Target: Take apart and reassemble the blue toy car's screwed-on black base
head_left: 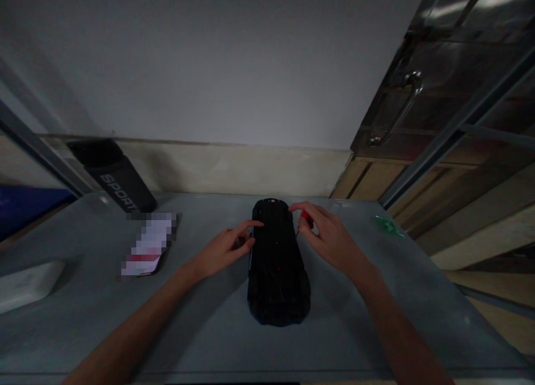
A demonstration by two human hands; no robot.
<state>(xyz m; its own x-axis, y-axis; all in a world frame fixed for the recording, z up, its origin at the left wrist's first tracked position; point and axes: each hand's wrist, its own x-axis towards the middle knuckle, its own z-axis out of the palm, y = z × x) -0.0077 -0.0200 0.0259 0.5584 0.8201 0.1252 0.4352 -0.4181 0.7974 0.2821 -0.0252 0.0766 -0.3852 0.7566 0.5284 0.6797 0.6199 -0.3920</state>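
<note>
A black toy car [278, 257] lies upside down on the grey table, its dark underside facing up. My left hand [223, 248] steadies its left side, index finger on the underside and thumb against the edge. To the right of the car, my right hand [328, 234] has its fingers curled round a small red-handled screwdriver [305, 214]. A thin dark shaft seems to run down from the red handle beside the car. My right index fingertip reaches the car's far right corner. Dim light hides details of the underside.
On the left are a black bottle [121, 181] marked SPORT, a phone [152, 243] with a blurred screen and a white object [31, 284]. Crumpled green plastic [388, 225] lies at the right. A wall closes off the back; metal frame posts [455, 123] stand at the sides.
</note>
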